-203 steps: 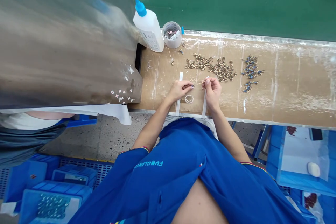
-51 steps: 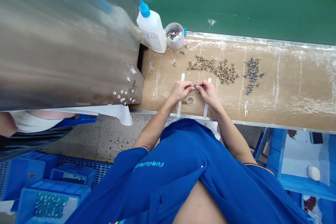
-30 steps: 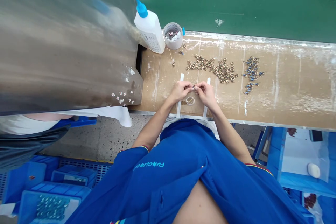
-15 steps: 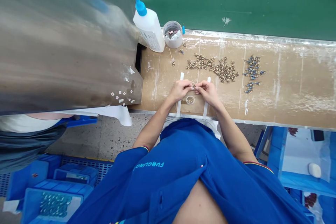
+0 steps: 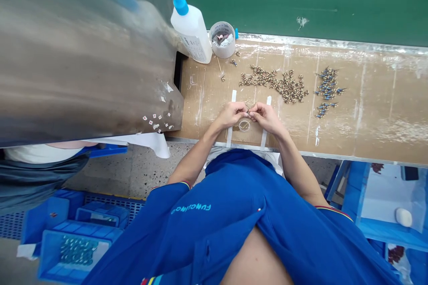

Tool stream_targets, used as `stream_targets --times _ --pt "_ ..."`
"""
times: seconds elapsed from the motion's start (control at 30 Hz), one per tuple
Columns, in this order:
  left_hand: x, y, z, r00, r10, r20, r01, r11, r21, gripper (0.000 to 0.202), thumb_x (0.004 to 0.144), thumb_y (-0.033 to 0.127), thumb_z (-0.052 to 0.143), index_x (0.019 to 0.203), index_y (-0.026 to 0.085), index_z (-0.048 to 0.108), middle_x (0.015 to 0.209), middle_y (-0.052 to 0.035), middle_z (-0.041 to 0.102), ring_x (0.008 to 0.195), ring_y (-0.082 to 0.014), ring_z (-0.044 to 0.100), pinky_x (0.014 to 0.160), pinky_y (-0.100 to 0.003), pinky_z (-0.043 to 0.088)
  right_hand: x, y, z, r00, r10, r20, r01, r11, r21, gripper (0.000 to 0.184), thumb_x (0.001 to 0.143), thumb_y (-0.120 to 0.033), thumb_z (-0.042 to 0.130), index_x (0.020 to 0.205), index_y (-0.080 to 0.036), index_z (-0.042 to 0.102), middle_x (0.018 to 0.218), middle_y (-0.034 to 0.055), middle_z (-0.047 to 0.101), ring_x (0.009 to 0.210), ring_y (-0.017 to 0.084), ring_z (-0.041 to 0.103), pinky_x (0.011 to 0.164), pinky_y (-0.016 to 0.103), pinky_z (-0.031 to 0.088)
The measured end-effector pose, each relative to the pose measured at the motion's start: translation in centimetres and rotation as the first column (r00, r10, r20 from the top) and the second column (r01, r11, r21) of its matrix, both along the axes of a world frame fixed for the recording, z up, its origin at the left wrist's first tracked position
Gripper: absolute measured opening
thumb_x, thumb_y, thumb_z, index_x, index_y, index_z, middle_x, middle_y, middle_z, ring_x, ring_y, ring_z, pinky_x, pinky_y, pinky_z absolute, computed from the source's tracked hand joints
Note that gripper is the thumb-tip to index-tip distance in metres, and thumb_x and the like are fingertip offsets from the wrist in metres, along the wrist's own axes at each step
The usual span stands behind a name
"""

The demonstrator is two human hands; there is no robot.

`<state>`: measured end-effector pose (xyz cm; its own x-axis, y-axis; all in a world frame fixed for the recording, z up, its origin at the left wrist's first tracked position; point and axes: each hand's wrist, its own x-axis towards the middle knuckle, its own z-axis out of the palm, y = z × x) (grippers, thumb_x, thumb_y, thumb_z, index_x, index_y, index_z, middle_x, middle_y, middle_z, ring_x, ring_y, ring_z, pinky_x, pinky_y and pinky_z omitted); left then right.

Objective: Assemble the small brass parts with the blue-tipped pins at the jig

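My left hand (image 5: 231,114) and my right hand (image 5: 265,116) meet fingertip to fingertip over the cardboard-covered bench (image 5: 368,116). Both pinch one small brass part (image 5: 248,110) between them. Just below the fingertips a small clear ring-shaped dish (image 5: 244,125) lies on the cardboard, between two white tape strips (image 5: 231,111). A heap of brass parts (image 5: 277,83) lies beyond my hands. A smaller group of blue-tipped parts (image 5: 326,89) sits to its right.
A white squeeze bottle with a blue nozzle (image 5: 190,26) and a small clear cup (image 5: 222,39) stand at the bench's back left. A large steel housing (image 5: 83,49) rises on the left. Blue crates (image 5: 73,249) sit on the floor. Another person's body (image 5: 36,164) shows at far left.
Earlier my right hand held a thin stick apart from the left hand. The hands have since closed together on the small part and stay there. Only the camera view drifts slightly.
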<state>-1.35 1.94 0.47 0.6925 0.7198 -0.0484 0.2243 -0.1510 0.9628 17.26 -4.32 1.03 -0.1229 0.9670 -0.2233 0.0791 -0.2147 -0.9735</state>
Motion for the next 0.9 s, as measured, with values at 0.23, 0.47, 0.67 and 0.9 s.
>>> stream_targets --times 0.23,0.47,0.67,0.9 --pt "0.3 0.1 -0.1 0.996 0.091 0.024 -0.091 0.996 0.021 0.023 0.087 0.033 0.066 0.073 0.015 0.066 0.073 -0.0021 0.066 0.069 -0.0138 0.055 0.068 -0.027 0.042 -0.7 0.1 -0.7 0.979 -0.173 -0.112 0.173 0.985 -0.006 0.050 0.072 -0.067 0.084 0.078 -0.022 0.062 0.069 -0.0011 0.065 0.062 0.012 0.060 0.061 0.028 0.055" --pt "0.2 0.2 0.0 0.998 0.063 0.015 -0.064 0.997 0.036 0.026 0.090 0.039 0.070 0.083 0.014 0.073 0.080 -0.0043 0.072 0.072 -0.0141 0.060 0.069 -0.026 0.045 -0.4 0.0 -1.1 0.971 -0.203 -0.129 0.207 0.978 0.017 0.059 0.069 -0.078 0.082 0.080 -0.023 0.064 0.068 -0.0004 0.067 0.062 0.013 0.062 0.061 0.029 0.057" --pt "0.3 0.2 0.1 0.998 0.062 0.004 -0.062 0.994 0.090 0.024 0.092 0.035 0.066 0.083 0.014 0.075 0.081 -0.0050 0.073 0.073 -0.0141 0.061 0.070 -0.026 0.045 -0.4 0.0 -1.0 0.971 -0.205 -0.120 0.210 0.977 0.029 0.061 0.068 -0.081 0.079 0.081 -0.024 0.063 0.070 0.0000 0.068 0.062 0.014 0.062 0.063 0.030 0.059" --pt "0.3 0.3 -0.2 0.997 0.061 -0.050 -0.055 0.993 0.109 0.024 0.090 0.031 0.064 0.073 0.015 0.069 0.071 -0.0024 0.068 0.067 -0.0137 0.055 0.066 -0.026 0.040 -0.3 -0.1 -0.7 0.985 -0.141 -0.101 0.143 0.989 0.021 0.052 0.074 -0.071 0.082 0.078 -0.024 0.060 0.069 -0.0002 0.067 0.062 0.014 0.061 0.064 0.031 0.058"
